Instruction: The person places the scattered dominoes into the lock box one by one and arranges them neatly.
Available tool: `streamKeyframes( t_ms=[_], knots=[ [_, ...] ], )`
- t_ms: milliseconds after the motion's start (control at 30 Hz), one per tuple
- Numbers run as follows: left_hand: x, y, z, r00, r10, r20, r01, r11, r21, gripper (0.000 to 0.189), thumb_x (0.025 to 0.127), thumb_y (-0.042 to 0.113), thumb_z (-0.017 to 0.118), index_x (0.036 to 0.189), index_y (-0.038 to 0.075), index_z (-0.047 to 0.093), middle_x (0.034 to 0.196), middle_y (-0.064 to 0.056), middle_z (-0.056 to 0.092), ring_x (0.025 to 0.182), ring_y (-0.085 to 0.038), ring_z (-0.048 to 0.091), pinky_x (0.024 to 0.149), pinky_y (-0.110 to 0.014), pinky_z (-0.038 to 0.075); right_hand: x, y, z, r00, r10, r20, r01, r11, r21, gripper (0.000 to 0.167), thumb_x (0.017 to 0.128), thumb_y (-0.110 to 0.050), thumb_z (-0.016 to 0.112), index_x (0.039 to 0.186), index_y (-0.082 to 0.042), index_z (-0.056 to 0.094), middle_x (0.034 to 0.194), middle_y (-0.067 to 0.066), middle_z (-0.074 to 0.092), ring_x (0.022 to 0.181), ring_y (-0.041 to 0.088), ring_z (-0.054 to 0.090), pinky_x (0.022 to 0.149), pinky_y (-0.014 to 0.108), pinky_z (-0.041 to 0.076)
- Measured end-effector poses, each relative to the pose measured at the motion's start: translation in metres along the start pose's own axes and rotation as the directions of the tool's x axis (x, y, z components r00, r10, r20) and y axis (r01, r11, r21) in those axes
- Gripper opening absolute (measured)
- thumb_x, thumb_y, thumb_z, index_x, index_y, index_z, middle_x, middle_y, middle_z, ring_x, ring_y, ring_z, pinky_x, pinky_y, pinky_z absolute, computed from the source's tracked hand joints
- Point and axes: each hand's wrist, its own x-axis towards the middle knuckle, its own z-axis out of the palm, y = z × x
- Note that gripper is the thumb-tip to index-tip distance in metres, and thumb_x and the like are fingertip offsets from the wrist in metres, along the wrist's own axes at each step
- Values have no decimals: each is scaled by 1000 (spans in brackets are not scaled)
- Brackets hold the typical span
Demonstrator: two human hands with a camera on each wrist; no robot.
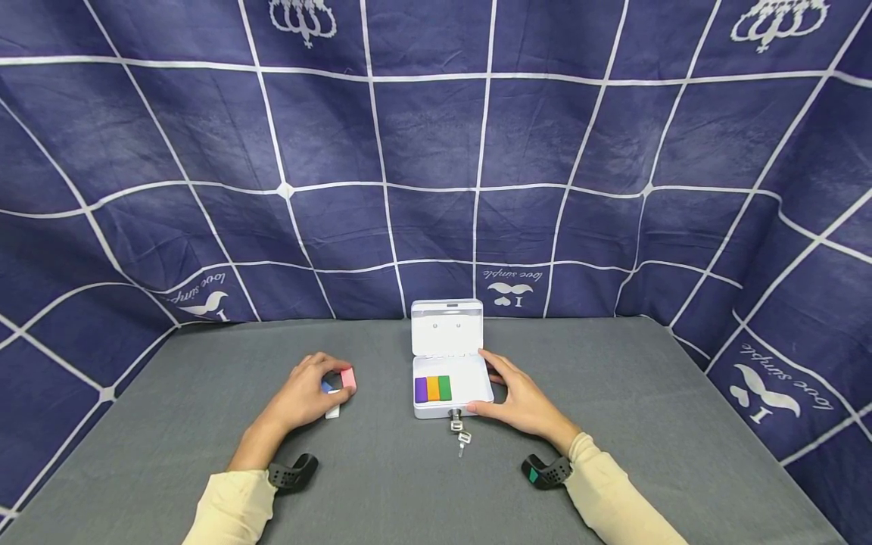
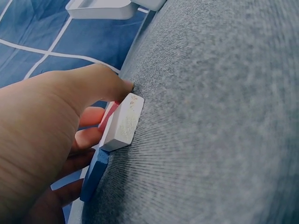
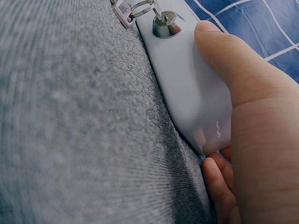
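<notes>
Left hand pinches a pink block, at nine o'clock of the open white box; right hand grips the box's three-o'clock side. Lifting could nudge the white block and blue block, because they sit so close.

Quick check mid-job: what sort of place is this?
Probably a makeshift recording station, not an ordinary room: a grey-covered table, a navy grid-patterned cloth hanging behind it, and dark devices at both wrists.
</notes>
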Motion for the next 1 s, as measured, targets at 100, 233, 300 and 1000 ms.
streamKeyframes(
  t_ms=[100, 233, 300, 1000],
  knots=[
    [0, 0, 1, 1000, -3, -5, 3, 1000, -2, 37, 81, 27, 80, 112, 8, 74, 105, -8, 68, 108, -32, 60, 93, -54, 44, 0, 0, 0, 1000, -8, -1, 8, 1000, 5, 96, 79, -54, 81, 156, -20, 34, 153, 7, 45, 129, 24, 59, 108, 37, 49],
    [-1, 0, 2, 1000, -4, -8, 4, 1000, -3, 37, 81, 27, 79, 113, 8, 73, 106, -8, 68, 109, -32, 60, 92, -54, 44, 0, 0, 0, 1000, -6, 0, 6, 1000, 2, 96, 79, -53, 81, 156, -20, 34, 153, 7, 46, 129, 23, 59, 108, 37, 49],
    [-1, 0, 3, 1000, -4, -11, 4, 1000, -6, 38, 81, 27, 79, 113, 8, 73, 106, -8, 68, 109, -32, 60, 92, -53, 44, 0, -1, 0, 1000, 0, 2, 0, 1000, -3, 96, 79, -54, 81, 156, -20, 34, 153, 7, 46, 129, 23, 59, 108, 37, 49],
    [3, 12, -1, 997, 52, -62, -54, 998, -32, 40, 80, 26, 82, 113, 6, 74, 103, -6, 68, 104, -27, 62, 92, -52, 46, 0, 0, 2, 1000, 0, -7, 0, 1000, -12, 95, 78, -53, 81, 155, -22, 36, 150, 5, 48, 128, 21, 60, 108, 36, 49]
  ],
)
